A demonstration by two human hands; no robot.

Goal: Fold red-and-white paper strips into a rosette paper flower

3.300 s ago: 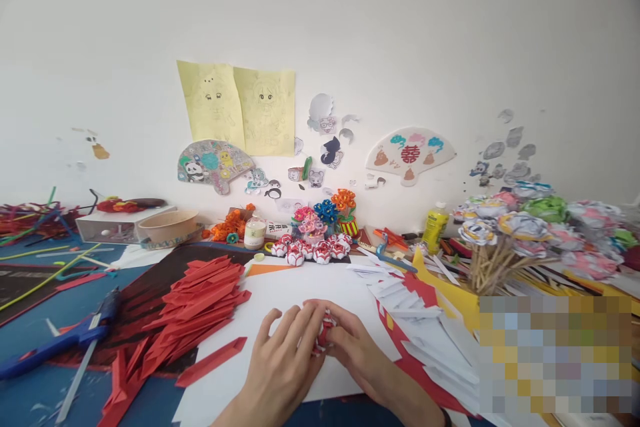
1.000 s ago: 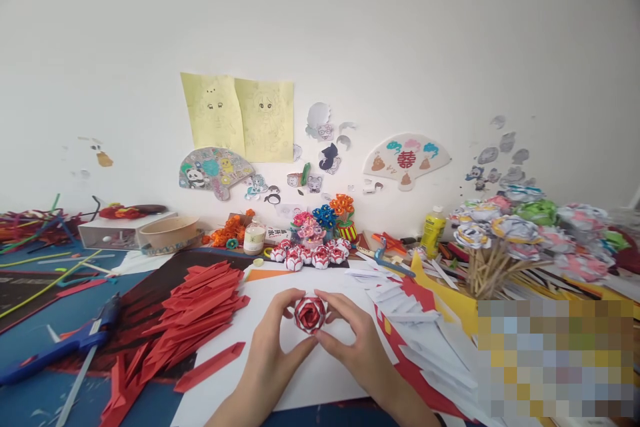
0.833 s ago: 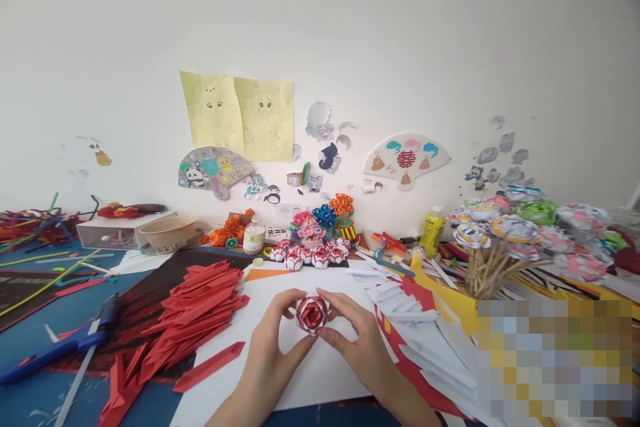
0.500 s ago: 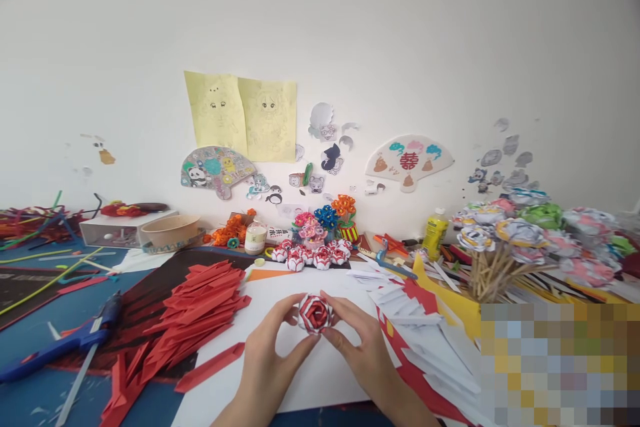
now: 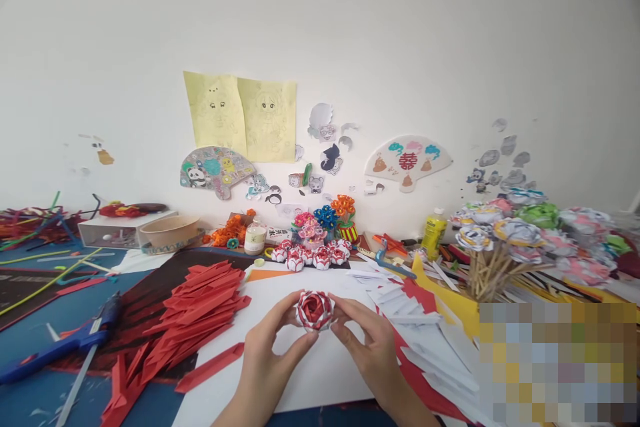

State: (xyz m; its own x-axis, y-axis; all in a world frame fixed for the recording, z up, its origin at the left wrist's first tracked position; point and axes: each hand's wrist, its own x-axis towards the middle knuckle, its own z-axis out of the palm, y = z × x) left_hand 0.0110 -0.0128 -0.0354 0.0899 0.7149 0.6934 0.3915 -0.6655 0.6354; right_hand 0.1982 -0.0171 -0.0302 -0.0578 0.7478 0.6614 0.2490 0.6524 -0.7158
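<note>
A red and white folded paper flower (image 5: 315, 311) is held up over the white paper sheet (image 5: 300, 387), its spiral centre facing me. My left hand (image 5: 273, 350) pinches its left side between thumb and fingers. On the right side, the thumb and fingers of my right hand (image 5: 367, 347) close on it too. Folded red paper strips (image 5: 205, 307) lie in a heap to the left of my hands. White folded strips (image 5: 435, 347) are spread over red paper on the right. Several finished red and white flowers (image 5: 313, 255) stand in a cluster behind.
A blue hot glue gun (image 5: 85, 340) lies at the left. Paper flowers on sticks (image 5: 493, 247) stand at the right. Along the wall are a tan bowl (image 5: 170, 233), a small jar (image 5: 255, 238) and a yellow bottle (image 5: 434, 232). The lower right corner is pixelated.
The flower has turned slightly in my fingers, its face tilting a little more towards me. My right hand has shifted slightly to the right; the things on the table stay put.
</note>
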